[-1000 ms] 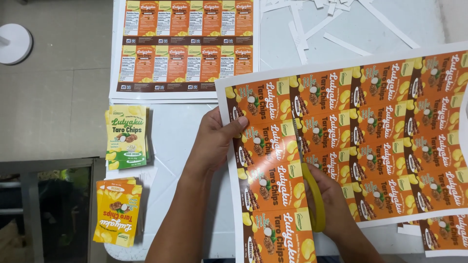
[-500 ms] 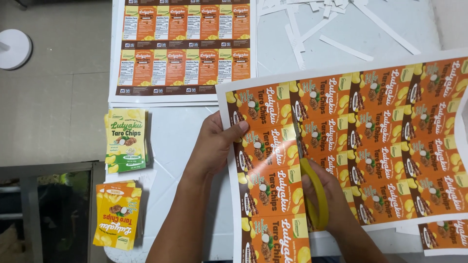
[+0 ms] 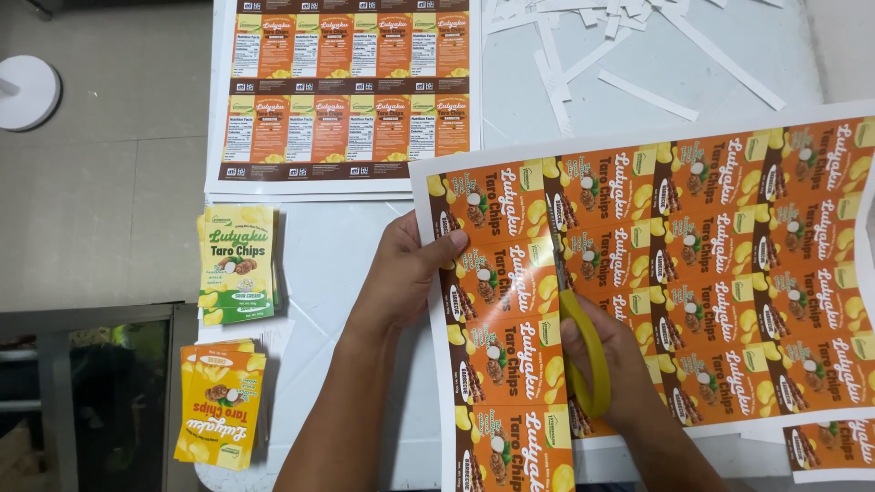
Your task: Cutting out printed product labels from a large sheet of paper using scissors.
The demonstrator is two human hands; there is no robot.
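The right hand (image 3: 629, 374) is closed round the yellow handles of a pair of scissors (image 3: 583, 351), whose blades point away from the person and bite into a big orange sheet of printed labels (image 3: 729, 264). The cut runs along the seam between the first and second columns of labels from the sheet's left edge. The left hand (image 3: 406, 273) grips that left edge, thumb on top of the print and fingers curled underneath, holding the narrow strip taut. The two hands are apart, one on either side of the cut line.

The sheet lies slanted across the white table (image 3: 337, 264), its right end running out of view and its near edge hanging close to the table's front. A second, small orange piece (image 3: 834, 446) shows beneath its lower right corner.

Left of the left hand a bare stretch of table is open. Beyond it, near the table's left edge, lie two small stacks of cut labels: a green-and-yellow stack (image 3: 237, 264) and, nearer the person, a yellow stack (image 3: 221, 401) right at the corner.

At the far side lies one more sheet (image 3: 351, 91), with two rows of orange and white panels. To its right are scattered white paper strips (image 3: 647, 55), too many and too overlapped to count. On the floor at far left sits one round white disc (image 3: 27, 91).
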